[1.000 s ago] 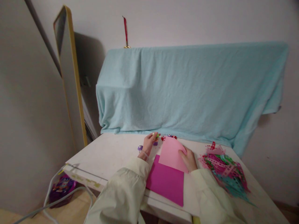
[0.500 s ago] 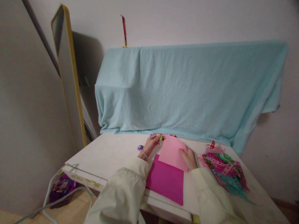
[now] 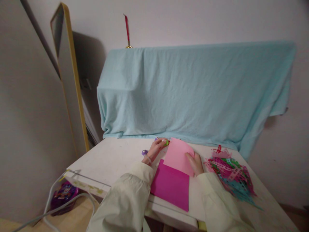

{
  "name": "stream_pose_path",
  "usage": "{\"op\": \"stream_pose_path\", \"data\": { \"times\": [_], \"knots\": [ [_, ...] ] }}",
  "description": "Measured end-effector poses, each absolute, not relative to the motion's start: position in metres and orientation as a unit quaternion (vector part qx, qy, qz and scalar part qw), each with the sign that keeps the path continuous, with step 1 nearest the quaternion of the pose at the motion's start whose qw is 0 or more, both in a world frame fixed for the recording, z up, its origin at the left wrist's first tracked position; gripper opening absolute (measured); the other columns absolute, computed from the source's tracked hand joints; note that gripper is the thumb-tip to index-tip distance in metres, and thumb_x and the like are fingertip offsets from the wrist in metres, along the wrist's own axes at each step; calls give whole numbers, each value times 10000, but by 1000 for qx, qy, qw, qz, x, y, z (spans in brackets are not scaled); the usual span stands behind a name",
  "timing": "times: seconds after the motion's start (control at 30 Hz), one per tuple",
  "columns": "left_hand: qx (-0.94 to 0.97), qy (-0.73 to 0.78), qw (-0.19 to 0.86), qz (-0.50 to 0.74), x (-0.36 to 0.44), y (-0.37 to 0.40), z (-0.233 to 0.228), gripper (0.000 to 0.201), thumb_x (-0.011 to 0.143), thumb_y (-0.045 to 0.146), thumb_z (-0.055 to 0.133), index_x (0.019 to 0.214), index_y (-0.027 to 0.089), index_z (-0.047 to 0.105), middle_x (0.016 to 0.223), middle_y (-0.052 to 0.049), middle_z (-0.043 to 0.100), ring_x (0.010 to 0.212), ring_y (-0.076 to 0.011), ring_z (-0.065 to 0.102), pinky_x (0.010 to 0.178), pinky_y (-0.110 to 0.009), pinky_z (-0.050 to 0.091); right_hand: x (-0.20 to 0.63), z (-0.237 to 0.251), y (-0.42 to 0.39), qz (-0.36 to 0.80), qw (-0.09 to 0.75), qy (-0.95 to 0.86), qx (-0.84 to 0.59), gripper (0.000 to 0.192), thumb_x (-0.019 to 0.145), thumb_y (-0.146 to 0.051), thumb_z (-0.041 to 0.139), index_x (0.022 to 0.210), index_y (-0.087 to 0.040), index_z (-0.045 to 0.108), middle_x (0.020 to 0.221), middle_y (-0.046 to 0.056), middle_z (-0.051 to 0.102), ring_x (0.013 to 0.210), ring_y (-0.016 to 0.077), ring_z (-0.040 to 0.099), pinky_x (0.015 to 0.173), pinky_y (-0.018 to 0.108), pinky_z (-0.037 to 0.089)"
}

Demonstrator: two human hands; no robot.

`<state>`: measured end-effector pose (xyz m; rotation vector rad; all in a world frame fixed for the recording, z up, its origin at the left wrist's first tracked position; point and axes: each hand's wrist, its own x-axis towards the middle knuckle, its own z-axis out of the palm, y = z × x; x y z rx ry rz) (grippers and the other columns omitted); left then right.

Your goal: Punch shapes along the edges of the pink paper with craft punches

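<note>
My left hand (image 3: 155, 149) is closed around a small green craft punch (image 3: 166, 142) with an eye on top. The punch meets the upper left corner of a light pink sheet of paper (image 3: 177, 158). Gripped at its right edge by my right hand (image 3: 196, 163), the sheet bends upward on that side. Beneath its lower part lies a magenta sheet (image 3: 171, 188) on the white table. A purple punch (image 3: 144, 152) with an eye stands left of my left hand, and another purple one (image 3: 156, 139) sits just behind it. More punches behind the pink sheet are mostly hidden.
A heap of punched paper strips (image 3: 233, 175) in pink, green, red and blue covers the right of the white table (image 3: 108, 158). A light blue cloth (image 3: 193, 90) hangs along the back. White cables (image 3: 51, 190) and a purple bag (image 3: 64, 195) are at lower left.
The green punch's eye now shows beside my left fingers, and the pink sheet covers more of the punches behind it. Both hands keep their grips; the view has shifted slightly.
</note>
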<state>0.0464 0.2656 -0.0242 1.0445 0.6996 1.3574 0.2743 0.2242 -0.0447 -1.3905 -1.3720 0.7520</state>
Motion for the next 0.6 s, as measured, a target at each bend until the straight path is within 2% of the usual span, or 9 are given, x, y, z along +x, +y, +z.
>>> {"op": "stream_pose_path", "data": {
  "times": [0.13,0.27,0.4,0.5,0.6],
  "knots": [
    [441,302,604,591,47,265,-24,349,720,386,742,925,127,630,998,-123,696,934,-197,658,897,-354,480,274,-45,224,323,504,-560,-573,351,747,-396,535,913,-130,692,797,84,712,766,261,649,588,291,476],
    [413,334,575,622,45,269,-25,359,683,405,767,785,151,536,921,-111,704,724,-144,662,678,-271,503,274,-49,225,333,511,-559,-563,367,756,-408,540,947,-132,688,809,79,714,759,251,649,585,283,472],
    [394,347,538,660,40,273,-29,421,656,452,769,721,174,459,749,-37,672,477,-63,511,453,-200,360,274,-52,227,332,515,-558,-559,373,749,-411,554,971,-143,689,829,68,718,752,244,647,586,275,468],
    [381,344,525,679,37,274,-31,416,646,458,771,705,172,474,594,42,545,447,-45,422,422,-183,288,274,-52,227,332,516,-562,-555,364,755,-411,552,976,-156,690,845,62,720,756,242,646,591,274,467],
    [378,314,542,682,36,274,-31,381,668,461,751,705,159,520,596,46,490,478,-47,411,431,-180,280,274,-51,226,333,515,-565,-552,352,762,-409,545,964,-161,692,815,59,716,748,242,643,586,276,464]
  ]
}}
